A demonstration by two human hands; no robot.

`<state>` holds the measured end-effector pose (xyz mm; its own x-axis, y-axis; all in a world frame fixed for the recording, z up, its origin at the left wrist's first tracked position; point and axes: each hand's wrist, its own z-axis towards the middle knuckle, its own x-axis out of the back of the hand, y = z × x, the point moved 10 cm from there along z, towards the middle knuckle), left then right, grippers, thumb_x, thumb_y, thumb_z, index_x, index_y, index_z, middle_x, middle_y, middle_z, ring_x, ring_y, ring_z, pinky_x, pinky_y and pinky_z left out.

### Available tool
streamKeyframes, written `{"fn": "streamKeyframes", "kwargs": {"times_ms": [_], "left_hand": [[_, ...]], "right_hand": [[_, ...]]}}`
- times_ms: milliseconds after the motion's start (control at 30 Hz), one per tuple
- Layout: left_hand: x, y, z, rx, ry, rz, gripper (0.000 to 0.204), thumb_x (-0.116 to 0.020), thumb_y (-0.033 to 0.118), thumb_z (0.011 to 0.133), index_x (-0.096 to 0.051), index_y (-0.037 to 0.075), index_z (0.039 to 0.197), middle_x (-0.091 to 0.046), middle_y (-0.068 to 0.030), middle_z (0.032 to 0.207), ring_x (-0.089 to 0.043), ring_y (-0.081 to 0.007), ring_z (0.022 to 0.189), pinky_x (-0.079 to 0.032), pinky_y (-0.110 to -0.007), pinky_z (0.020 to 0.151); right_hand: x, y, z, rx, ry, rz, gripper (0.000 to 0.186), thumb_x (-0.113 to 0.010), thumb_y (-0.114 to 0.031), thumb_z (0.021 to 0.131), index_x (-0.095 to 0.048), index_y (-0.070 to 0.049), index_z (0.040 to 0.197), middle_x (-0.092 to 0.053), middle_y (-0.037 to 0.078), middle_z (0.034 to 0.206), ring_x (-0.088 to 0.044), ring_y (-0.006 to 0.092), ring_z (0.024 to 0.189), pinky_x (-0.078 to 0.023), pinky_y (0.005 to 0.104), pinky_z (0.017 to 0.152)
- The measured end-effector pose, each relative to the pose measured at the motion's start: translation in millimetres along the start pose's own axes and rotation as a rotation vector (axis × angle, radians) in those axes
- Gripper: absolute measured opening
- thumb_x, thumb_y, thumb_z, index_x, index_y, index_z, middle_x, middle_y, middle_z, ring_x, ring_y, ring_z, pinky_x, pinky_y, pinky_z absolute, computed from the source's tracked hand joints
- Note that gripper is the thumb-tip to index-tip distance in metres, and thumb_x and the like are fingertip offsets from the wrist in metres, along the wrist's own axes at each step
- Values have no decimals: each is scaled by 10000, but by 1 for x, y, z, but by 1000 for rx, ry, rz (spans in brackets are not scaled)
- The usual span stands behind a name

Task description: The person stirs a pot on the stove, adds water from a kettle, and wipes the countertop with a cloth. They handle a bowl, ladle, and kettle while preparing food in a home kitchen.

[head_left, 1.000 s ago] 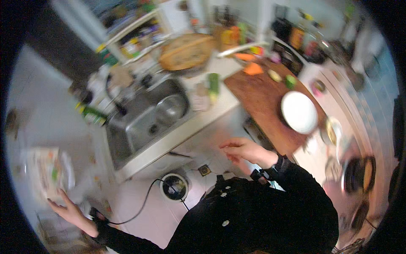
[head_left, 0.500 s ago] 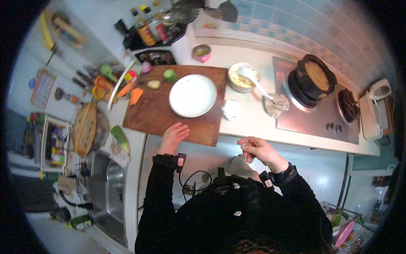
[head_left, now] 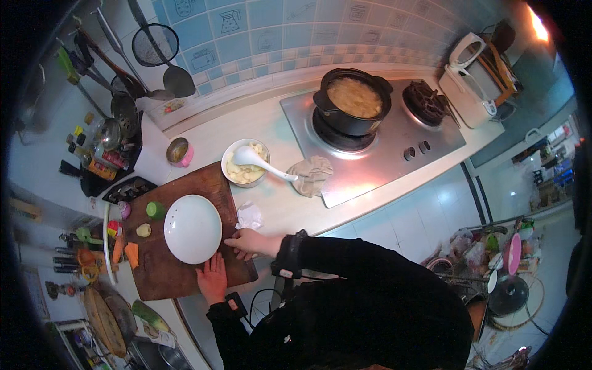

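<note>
A white plate [head_left: 193,229] lies on the brown cutting board [head_left: 151,277]. My left hand [head_left: 213,280] is open, its fingers stretched out over the board at the plate's near edge; I cannot tell whether they touch it. My right hand [head_left: 251,242] is just right of the plate, above the board's right side. Its fingers are bent together, and what they hold, if anything, is hidden. To the plate's left are a cut piece of green vegetable [head_left: 155,210], a pale peeled piece [head_left: 143,230] and orange carrot pieces [head_left: 131,254]. Crumpled white paper [head_left: 249,216] lies beyond my right hand.
A bowl [head_left: 237,178] of pale pieces holds a white spoon [head_left: 250,157], its handle over a beige cloth [head_left: 311,174]. A dark pot [head_left: 353,102] of food sits on the stove [head_left: 382,163]. A pink cup [head_left: 180,152] and bottles [head_left: 102,161] stand farther left.
The view has swung to the right. My right hand has come from beyond the counter's front edge to the board beside the plate. My left hand is now closer to the plate.
</note>
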<state>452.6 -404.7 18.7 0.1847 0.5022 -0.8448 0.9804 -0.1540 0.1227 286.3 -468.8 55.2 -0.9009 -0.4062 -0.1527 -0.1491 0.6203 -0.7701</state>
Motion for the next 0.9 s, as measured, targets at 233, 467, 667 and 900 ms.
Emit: {"fn": "streamKeyframes", "kwargs": {"times_ms": [233, 467, 667, 900], "left_hand": [[-4, 12, 7, 29, 49, -49, 592, -345, 454, 1000, -421, -49, 1304, -449, -200, 1373, -382, -316, 1314, -267, -447, 1142], [-8, 19, 33, 119, -118, 9, 498, -413, 387, 977, -483, -5, 1276, -486, -158, 1352, -432, -312, 1260, -325, -472, 1086], [-12, 19, 65, -14, -189, 390, 470, -449, 356, 965, -472, 32, 1304, -478, -150, 1359, -425, -306, 1265, -346, -483, 1062], [-6, 20, 74, -10, -60, 229, 462, -461, 348, 962, -482, 23, 1289, -487, -144, 1350, -452, -307, 1237, -368, -489, 1046]], "right_hand": [[-26, -12, 28, 84, 66, 104, 396, -630, -310, 868, -584, 54, 1017, -642, 114, 828, -652, 193, 640, -542, 311, 501], [-27, -35, 28, 16, 190, 93, 316, -591, -201, 846, -624, 112, 871, -647, 150, 706, -651, 216, 560, -535, 309, 459], [-28, -61, 9, -27, 180, 56, 306, -599, -200, 810, -631, 104, 824, -647, 151, 700, -648, 208, 548, -527, 302, 437], [-24, -93, -53, -36, 6, 187, 266, -583, -172, 838, -613, 87, 891, -645, 120, 700, -641, 176, 550, -527, 264, 471]]}}
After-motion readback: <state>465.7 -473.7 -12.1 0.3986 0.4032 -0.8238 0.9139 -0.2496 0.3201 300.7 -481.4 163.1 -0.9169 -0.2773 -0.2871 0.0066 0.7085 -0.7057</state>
